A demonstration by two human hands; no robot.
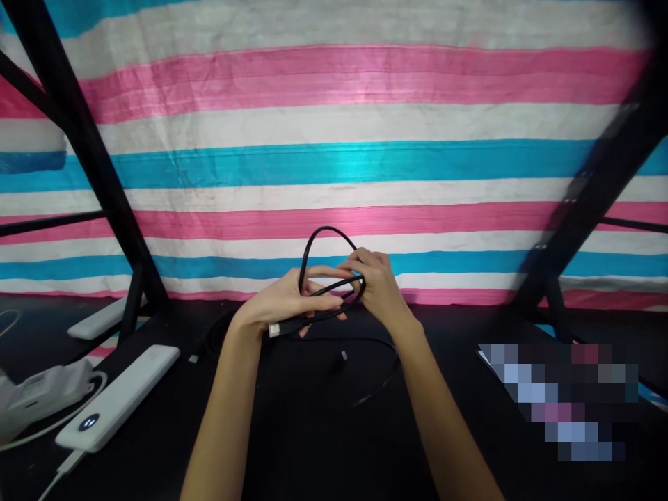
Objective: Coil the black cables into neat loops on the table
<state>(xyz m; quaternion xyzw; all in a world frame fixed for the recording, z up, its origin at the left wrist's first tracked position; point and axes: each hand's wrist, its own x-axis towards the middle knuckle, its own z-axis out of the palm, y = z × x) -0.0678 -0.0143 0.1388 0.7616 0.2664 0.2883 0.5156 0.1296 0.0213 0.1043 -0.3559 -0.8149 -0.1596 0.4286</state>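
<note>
Both my hands are raised over the black table with a black USB cable (307, 252) between them. My left hand (292, 296) is closed on the cable, and a USB plug (275, 330) sticks out below its palm. The fingers of my right hand (371, 278) pinch a loop of the same cable. One arc of it rises above both hands, and smaller loops lie between the fingers. A length hangs down to the right, and another plug end (343, 356) shows dark against the tabletop below the hands.
On the left lie a white power bank (122, 396) with a white cable plugged in, a white power strip with chargers (49, 390) and another white bar (101, 320). A coiled black cable (213, 335) lies beside my left forearm. A pixelated flat object (558, 396) is at right. Black frame posts (91, 156) flank a striped sheet.
</note>
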